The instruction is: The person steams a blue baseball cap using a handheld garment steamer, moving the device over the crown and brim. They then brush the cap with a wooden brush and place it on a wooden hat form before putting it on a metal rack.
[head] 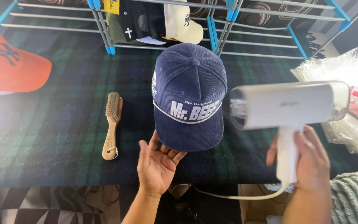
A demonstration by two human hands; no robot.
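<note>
White handheld steamer [289, 108] held level beside navy corduroy cap [189, 97].

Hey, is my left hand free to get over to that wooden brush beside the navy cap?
Probably yes. The left hand is open and empty, palm up at the navy cap's brim. The wooden brush lies just to its left on the plaid cloth, with nothing between them.

Dark green plaid tablecloth [42, 137], blue-and-grey metal rack [262, 29] behind, patterned floor [34, 207] below

One head-worn view, steeply downward and close over the plaid-covered table [63, 137], rack rails [154, 45] at the far edge.
</note>
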